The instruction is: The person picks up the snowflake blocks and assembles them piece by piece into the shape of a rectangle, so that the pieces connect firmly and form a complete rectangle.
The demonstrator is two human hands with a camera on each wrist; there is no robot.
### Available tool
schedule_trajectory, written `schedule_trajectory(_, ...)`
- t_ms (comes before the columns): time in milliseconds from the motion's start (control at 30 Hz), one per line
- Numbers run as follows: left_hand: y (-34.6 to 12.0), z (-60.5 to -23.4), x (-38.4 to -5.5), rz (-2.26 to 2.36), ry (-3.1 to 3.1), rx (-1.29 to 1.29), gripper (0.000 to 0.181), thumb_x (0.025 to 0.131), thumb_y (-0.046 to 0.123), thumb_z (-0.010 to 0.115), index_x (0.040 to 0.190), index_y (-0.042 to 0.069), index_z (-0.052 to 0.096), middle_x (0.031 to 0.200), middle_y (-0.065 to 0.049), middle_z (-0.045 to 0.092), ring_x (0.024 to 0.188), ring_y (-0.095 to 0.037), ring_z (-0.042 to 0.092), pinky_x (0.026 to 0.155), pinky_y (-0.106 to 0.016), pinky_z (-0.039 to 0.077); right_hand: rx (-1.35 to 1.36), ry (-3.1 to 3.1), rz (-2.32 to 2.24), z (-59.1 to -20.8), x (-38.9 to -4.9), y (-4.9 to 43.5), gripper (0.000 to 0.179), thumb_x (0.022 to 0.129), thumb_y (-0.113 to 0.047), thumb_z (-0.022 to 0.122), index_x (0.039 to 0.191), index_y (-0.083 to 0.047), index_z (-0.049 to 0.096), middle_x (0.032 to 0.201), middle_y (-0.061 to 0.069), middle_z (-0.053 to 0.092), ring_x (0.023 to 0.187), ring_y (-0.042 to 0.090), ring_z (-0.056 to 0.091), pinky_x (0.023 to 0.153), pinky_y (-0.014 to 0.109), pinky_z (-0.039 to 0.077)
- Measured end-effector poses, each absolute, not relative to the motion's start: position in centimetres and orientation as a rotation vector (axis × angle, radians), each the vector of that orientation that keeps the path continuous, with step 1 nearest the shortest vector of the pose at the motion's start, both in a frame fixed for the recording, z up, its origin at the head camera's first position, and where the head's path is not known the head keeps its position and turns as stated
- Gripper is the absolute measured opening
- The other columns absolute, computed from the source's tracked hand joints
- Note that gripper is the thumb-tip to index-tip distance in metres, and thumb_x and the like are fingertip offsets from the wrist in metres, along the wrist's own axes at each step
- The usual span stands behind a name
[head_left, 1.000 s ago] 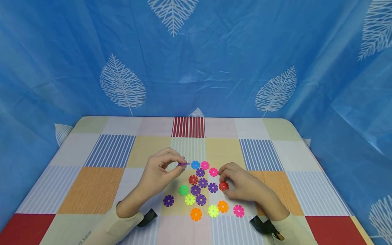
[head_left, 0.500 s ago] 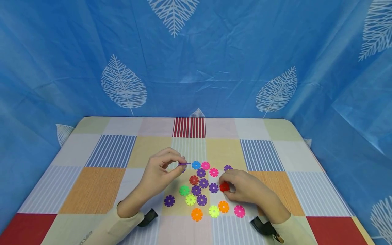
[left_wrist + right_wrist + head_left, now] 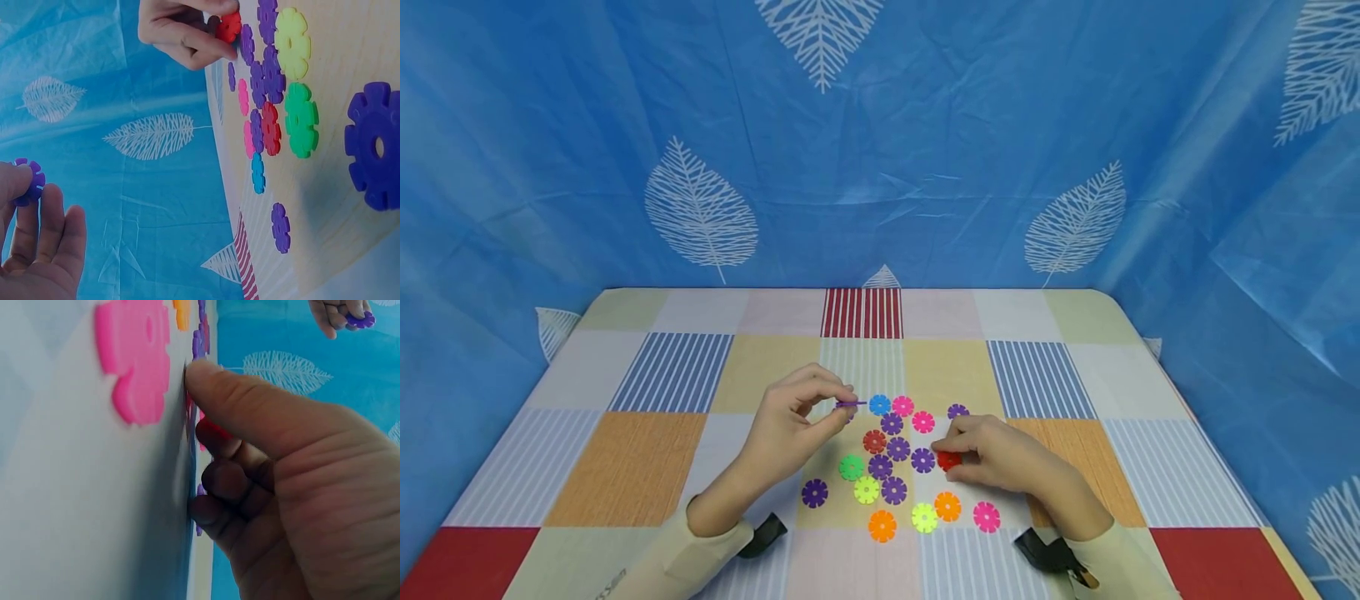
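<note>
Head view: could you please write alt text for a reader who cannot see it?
A person's left hand pinches a purple disc above a patchwork cloth; the right hand grips a red disc. Other coloured discs lie nearby; a blue backdrop hangs behind.

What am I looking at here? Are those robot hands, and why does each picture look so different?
No robot: these are a person's bare left hand and right hand. The wide picture comes from a camera on the person's head. The two sideways ones come from small cameras, one worn on each wrist. On the patchwork-patterned tablecloth lie slotted discs in purple, pink, orange, yellow, green, blue and red. The left hand pinches a purple disc up in the air; the right hand has finger and thumb around a red disc.
</note>
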State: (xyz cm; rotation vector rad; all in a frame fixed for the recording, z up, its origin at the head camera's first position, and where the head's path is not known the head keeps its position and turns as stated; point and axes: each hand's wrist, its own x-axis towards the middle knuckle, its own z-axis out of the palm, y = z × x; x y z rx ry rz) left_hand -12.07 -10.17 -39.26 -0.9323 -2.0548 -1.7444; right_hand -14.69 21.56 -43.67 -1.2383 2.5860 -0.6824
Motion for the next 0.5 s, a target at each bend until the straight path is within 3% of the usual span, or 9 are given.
schedule_trajectory(200,-10.13,-39.23,-12.04,-1.733,-2.054,-0.934,0.022,0.084,-0.011,0.069,0.096,0.007,0.072,0.095,-0.006,0.063,0.089,-0.023,0.063,0.08,-0.033,0.057,-1.214,2.588,-0.702,-43.43,-14.63,21.71,0.041,0.085,-0.032,0.077,0.123,-0.019,0.07,0.1,-0.014,0.058,0.081,0.006,0.049,0.071,0.02,0.049)
schedule_trajectory(500,-9.64,-39.39,-11.75,-1.751,-2.053,-0.963,0.02,0.084,-0.01,0.069,0.096,0.005,0.074,0.095,-0.005,0.064,0.09,-0.021,0.064,0.08,-0.035,0.057,-1.38,2.616,-1.198,-42.74,-14.75,21.39,0.043,0.08,-0.019,0.081,0.12,-0.007,0.069,0.097,-0.011,0.065,0.076,0.006,0.054,0.059,0.022,0.05)
